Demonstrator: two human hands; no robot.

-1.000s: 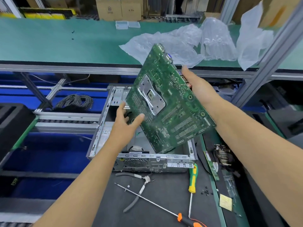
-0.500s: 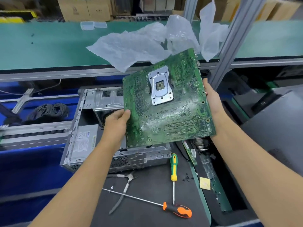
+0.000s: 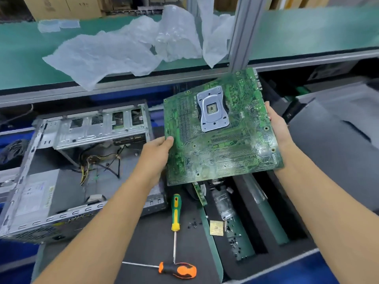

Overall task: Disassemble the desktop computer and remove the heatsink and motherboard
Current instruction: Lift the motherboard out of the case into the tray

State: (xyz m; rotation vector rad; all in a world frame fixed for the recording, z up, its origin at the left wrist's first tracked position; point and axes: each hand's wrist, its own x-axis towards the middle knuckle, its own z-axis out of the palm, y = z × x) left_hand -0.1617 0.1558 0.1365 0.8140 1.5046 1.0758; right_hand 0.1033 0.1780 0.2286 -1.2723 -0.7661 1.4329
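Gripping the motherboard [image 3: 221, 128] by opposite edges: left hand [image 3: 158, 149] w/ thumb on top of the left edge, fingers hidden under; right hand [image 3: 275, 125] clamped on the right edge. Both forearms stretched fwd. Board held in the air, solder side up, tilted, metal backplate [image 3: 213, 109] showing. It sits right of the open computer case [image 3: 61, 173], above a black tray [image 3: 256, 232]. Small white print beside the backplate, too blurred to read; power supply label [image 3: 34, 197] in the case also unreadable. Below the board: green-yellow screwdriver [image 3: 176, 212], orange-black screwdriver [image 3: 176, 269], loose screws [image 3: 192, 224], a gold chip [image 3: 216, 228]. Crumpled plastic wrap [image 3: 114, 52] on the green shelf [image 3: 20, 48] behind.
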